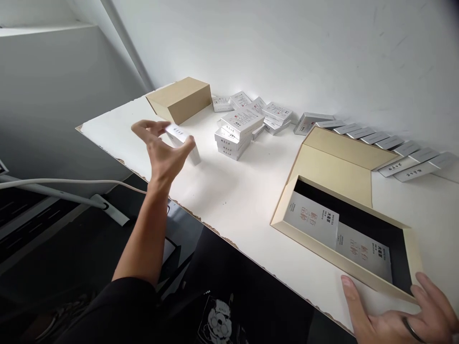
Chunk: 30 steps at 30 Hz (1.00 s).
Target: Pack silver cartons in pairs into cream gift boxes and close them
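Note:
My left hand [165,152] grips a small white box [182,143] between thumb and fingers, over the left part of the table. Dark lettering marks the box's narrow top side. At the lower right, my right hand [401,310] is spread open, its thumb near the front wall and its fingers at the near right corner of an open beige gift box [311,239]. Inside that box, two flat silver-white packs [311,215] with red and black print lie side by side against a black lining. Its beige lid [333,167] is folded back toward the wall.
A stack of white boxes [238,129] stands mid-table, with more loose white boxes [278,112] behind it. Several others lean in a row [376,138] along the wall. A closed beige box [182,98] sits at the back left. The white table [229,200] has a chipped front edge.

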Tool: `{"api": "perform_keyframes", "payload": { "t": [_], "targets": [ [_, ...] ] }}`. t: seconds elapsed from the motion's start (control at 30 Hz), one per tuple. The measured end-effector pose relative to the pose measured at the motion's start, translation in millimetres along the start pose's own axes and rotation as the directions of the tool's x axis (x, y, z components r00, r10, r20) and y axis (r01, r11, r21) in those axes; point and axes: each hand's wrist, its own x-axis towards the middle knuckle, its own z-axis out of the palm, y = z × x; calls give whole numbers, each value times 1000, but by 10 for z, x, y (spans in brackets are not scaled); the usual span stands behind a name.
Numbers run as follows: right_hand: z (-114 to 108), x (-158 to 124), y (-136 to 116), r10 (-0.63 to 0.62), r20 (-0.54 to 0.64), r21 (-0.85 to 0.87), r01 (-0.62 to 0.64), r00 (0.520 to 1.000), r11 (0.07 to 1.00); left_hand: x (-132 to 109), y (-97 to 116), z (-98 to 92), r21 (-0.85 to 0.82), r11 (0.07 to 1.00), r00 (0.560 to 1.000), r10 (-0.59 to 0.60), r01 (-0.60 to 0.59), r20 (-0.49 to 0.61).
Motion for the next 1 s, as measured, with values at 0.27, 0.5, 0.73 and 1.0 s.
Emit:
{"api": "perform_keyframes", "payload": {
  "t": [0.27,0.5,0.73,1.0],
  "targets": [
    [-3,-80,-3,80,31,4,-80,996,997,-278,-88,-244,115,927,760,217,-357,612],
    [57,-147,0,122,13,20,-122,992,992,-385,-78,-441,-13,966,820,226,-258,526],
    [31,-69,-116,286,47,149,-290,957,945,-315,302,-368,-397,834,774,524,-383,355],
    [-2,-39,-153,353,93,189,-365,931,912,-1007,1625,436,-603,560,269,819,-569,507]
  ]
}}
